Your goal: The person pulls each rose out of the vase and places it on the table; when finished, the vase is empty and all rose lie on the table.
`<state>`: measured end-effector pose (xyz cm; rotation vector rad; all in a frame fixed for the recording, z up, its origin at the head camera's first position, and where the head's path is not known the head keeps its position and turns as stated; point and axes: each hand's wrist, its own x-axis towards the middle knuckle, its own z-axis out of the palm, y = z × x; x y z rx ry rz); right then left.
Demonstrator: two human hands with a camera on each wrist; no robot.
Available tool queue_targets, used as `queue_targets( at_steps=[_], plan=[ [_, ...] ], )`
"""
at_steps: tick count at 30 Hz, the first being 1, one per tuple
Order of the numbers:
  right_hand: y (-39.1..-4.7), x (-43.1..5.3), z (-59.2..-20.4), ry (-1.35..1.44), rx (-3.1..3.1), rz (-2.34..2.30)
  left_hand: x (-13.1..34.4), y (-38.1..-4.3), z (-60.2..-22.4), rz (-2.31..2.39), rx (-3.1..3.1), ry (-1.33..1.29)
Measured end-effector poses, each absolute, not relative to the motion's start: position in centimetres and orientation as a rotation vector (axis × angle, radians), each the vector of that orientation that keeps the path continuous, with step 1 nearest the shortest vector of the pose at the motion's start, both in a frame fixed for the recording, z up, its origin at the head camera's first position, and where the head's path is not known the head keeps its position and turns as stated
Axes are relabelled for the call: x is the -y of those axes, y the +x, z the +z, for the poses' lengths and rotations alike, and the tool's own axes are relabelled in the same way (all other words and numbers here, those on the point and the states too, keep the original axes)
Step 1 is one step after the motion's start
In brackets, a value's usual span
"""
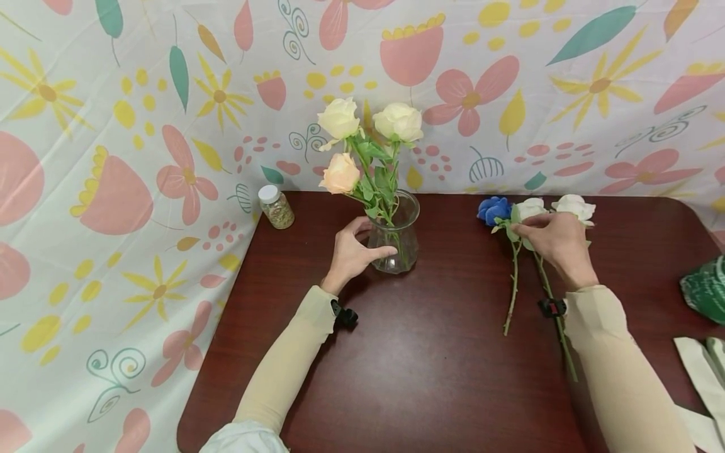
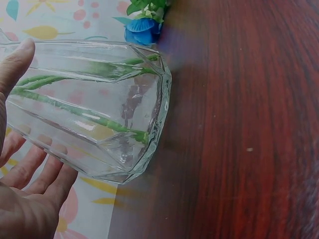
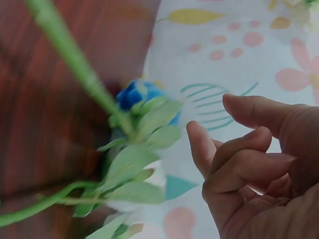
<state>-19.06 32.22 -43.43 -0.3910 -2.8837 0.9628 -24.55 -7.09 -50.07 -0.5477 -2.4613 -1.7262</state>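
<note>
A clear, faceted glass vase (image 1: 404, 242) stands near the table's back edge. My left hand (image 1: 357, 248) grips its side, thumb across the front and fingers round the back. Two cream roses (image 1: 398, 123) and a peach rose (image 1: 341, 173) rise from it. In the left wrist view, green stems (image 2: 89, 115) show through the glass. On the right, a blue rose (image 1: 494, 211) and two white roses (image 1: 574, 206) lie with their stems toward me. Over them hovers my right hand (image 1: 557, 242); in the right wrist view its thumb and bent forefinger are apart, holding nothing, beside leaves (image 3: 134, 172).
A small jar with a white lid (image 1: 276, 207) stands at the back left corner. At the right edge are a green patterned object (image 1: 704, 289) and folded pale cloth (image 1: 702, 365). Floral fabric (image 1: 170, 251) hangs behind and left of the dark wooden table (image 1: 430, 352).
</note>
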Motion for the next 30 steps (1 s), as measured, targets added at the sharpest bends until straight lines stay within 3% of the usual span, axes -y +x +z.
queue_targets(
  at_steps=[7, 16, 30],
  plan=[
    [-18.8, -29.9, -41.8, -0.309, 2.821, 1.007, 7.1, -24.6, -50.2, -1.713, 2.466, -0.548],
    [-18.7, -25.9, -38.8, -0.224, 2.720, 1.393, 7.1, -24.5, -50.1, -1.727, 2.462, -0.546],
    [-20.6, -19.5, -36.9, 0.000, 2.553, 1.553, 7.0, -24.5, -49.8, -1.752, 2.466, -0.517]
  ],
)
